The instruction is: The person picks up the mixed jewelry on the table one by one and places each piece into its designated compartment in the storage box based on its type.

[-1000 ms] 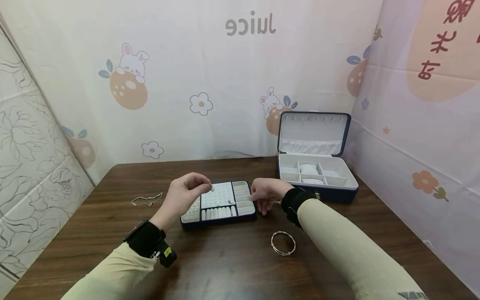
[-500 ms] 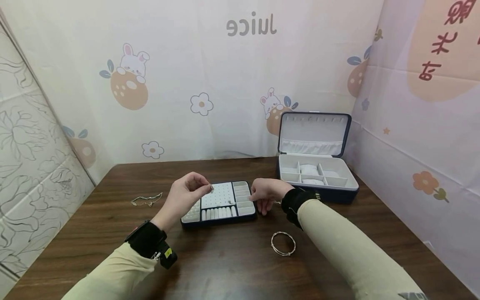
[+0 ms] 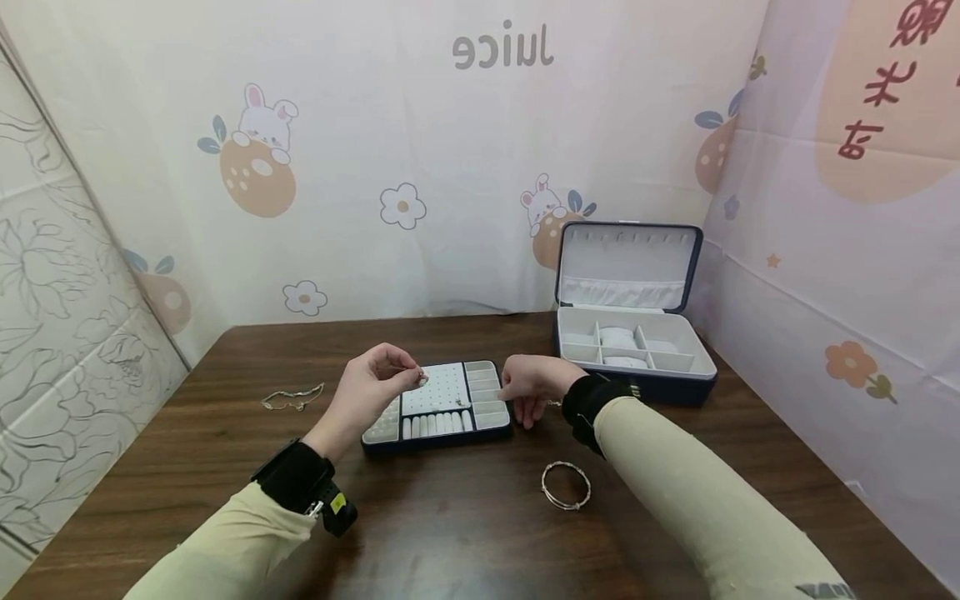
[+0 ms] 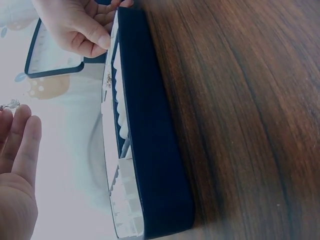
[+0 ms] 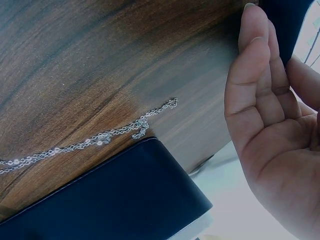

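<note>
Head view: a shallow dark blue jewellery tray (image 3: 438, 443) is set at the middle of the brown wooden counter (image 3: 450, 517). At its ten o'clock the left hand (image 3: 363, 393) is held above the panel, thumb and index fingers brought together — a small shiny piece (image 3: 423, 379) is pinched between the tips. At three o'clock the tray's short end is gripped by the right hand (image 3: 536, 385), the thumb laid over the rim and the other fingers bent down outside it.

On the white perforated panel (image 3: 442, 387) a tiny ornament (image 3: 460, 403) is seen toward four o'clock, just above the ring rolls (image 3: 437, 425). A thin bracelet (image 3: 294, 395) is laid out at nine o'clock of the tray, and a bangle (image 3: 576, 507) at four. An open jewellery box (image 3: 675, 388) is placed at two o'clock, its lid raised. By the right wrist camera a silver chain (image 5: 89, 142) is shown on the counter — just beside a dark blue wall.
</note>
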Tool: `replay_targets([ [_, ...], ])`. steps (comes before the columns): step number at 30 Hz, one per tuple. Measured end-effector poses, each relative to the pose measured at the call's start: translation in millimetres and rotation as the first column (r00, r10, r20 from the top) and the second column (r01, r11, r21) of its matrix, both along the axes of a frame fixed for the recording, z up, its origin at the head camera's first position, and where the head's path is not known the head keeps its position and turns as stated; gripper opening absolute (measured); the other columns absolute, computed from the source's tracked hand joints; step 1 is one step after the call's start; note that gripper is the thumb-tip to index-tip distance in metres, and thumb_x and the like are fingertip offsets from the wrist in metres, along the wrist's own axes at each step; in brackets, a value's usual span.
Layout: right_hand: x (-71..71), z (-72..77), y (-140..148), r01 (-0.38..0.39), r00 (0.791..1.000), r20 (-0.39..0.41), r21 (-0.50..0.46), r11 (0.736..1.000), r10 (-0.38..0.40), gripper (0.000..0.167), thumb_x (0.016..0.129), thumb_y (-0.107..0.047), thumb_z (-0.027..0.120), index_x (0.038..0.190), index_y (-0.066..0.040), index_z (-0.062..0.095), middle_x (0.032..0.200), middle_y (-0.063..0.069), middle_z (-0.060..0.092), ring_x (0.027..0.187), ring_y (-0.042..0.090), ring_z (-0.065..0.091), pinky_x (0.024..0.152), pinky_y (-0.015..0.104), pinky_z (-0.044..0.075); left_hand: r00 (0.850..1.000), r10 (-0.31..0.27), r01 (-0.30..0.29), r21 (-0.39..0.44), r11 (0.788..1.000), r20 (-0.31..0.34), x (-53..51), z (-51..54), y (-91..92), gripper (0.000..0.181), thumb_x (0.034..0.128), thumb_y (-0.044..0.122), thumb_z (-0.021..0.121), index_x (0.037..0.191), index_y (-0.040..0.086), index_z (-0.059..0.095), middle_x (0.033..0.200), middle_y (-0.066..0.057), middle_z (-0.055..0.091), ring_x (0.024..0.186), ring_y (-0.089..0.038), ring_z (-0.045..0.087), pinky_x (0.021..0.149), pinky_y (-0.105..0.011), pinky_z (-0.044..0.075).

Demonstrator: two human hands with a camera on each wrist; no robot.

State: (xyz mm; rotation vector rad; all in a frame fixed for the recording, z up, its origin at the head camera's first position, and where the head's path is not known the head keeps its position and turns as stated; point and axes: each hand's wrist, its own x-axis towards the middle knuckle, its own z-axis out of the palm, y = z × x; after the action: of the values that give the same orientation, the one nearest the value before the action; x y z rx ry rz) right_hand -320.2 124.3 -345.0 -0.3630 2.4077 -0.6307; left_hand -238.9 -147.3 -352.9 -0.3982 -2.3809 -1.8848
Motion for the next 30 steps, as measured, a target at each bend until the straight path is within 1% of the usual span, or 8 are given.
replay_targets([
  [4,-0.8,0.9,0.8,-0.016,1.000,-0.015,0.006,1.000,0.016,0.023,0.105,-0.015,0.056,0.096,0.004,0.064,0.080,0.019,0.075,0.063,0.023,0.073,0.062,0.035,0.061,1.000,0.002,-0.002,-0.008,1.000,0.017,-1.3,-1.5,0.0,0.016,0.0976,0.014,0.070,0.108,0.004,0.063,0.106,-0.013,0.074,0.101,-0.023,0.073,0.093,-0.033,0.057],
  [11,-0.5,0.3,1.9,-0.039,0.999,-0.025,-0.012,0.999,0.039,0.023,0.104,-0.013,0.055,0.092,0.004,0.063,0.078,0.020,0.074,0.062,0.024,0.073,0.060,0.035,0.060,0.999,-0.005,0.004,0.033,0.999,0.046,-4.3,-5.7,-1.9,0.023,0.0967,0.019,0.072,0.110,0.003,0.062,0.109,-0.014,0.073,0.105,-0.023,0.071,0.097,-0.035,0.055],
  [14,-0.5,0.1,1.5,-0.038,0.999,-0.024,-0.012,0.999,0.038,0.022,0.104,-0.013,0.055,0.092,0.004,0.062,0.079,0.020,0.074,0.062,0.024,0.073,0.060,0.035,0.060,0.998,-0.012,0.009,0.054,0.998,0.055,-4.6,-6.3,-2.3,0.023,0.0967,0.018,0.072,0.111,0.002,0.062,0.110,-0.015,0.073,0.106,-0.024,0.071,0.099,-0.041,0.054],
  [18,-0.8,-0.6,0.7,-0.032,0.999,-0.019,-0.008,0.999,0.032,0.022,0.104,-0.014,0.055,0.092,0.003,0.062,0.080,0.021,0.075,0.063,0.025,0.073,0.061,0.035,0.060,0.998,-0.016,0.013,0.055,0.998,0.068,-4.5,-6.4,-1.6,0.019,0.0976,0.015,0.070,0.111,0.003,0.063,0.109,-0.016,0.072,0.106,-0.024,0.071,0.100,-0.043,0.054],
  [24,-0.9,-1.6,0.7,-0.027,0.999,-0.020,-0.002,1.000,0.027,0.022,0.105,-0.014,0.056,0.092,0.002,0.063,0.080,0.020,0.075,0.062,0.024,0.072,0.061,0.035,0.061,0.998,0.020,-0.020,0.000,1.000,0.055,-5.1,-7.3,-0.3,0.015,0.0977,0.014,0.069,0.110,0.006,0.064,0.105,-0.012,0.072,0.099,-0.024,0.071,0.099,-0.046,0.052],
  [28,-0.4,-2.1,0.6,-0.028,0.999,-0.016,-0.007,1.000,0.028,0.023,0.104,-0.014,0.055,0.093,0.005,0.063,0.080,0.021,0.075,0.062,0.023,0.072,0.060,0.035,0.060,0.998,0.043,-0.041,-0.046,0.998,0.045,-6.5,-9.0,-0.1,0.015,0.0974,0.016,0.068,0.109,0.007,0.066,0.104,-0.010,0.071,0.095,-0.022,0.069,0.094,-0.042,0.051],
  [30,0.0,-2.2,0.5,-0.029,0.999,-0.016,-0.010,1.000,0.029,0.024,0.104,-0.014,0.055,0.093,0.005,0.064,0.080,0.021,0.075,0.062,0.023,0.072,0.060,0.035,0.060,0.998,0.041,-0.039,-0.047,0.998,0.046,-6.8,-9.3,0.2,0.015,0.0974,0.015,0.068,0.109,0.006,0.066,0.104,-0.010,0.070,0.095,-0.023,0.068,0.094,-0.043,0.051],
])
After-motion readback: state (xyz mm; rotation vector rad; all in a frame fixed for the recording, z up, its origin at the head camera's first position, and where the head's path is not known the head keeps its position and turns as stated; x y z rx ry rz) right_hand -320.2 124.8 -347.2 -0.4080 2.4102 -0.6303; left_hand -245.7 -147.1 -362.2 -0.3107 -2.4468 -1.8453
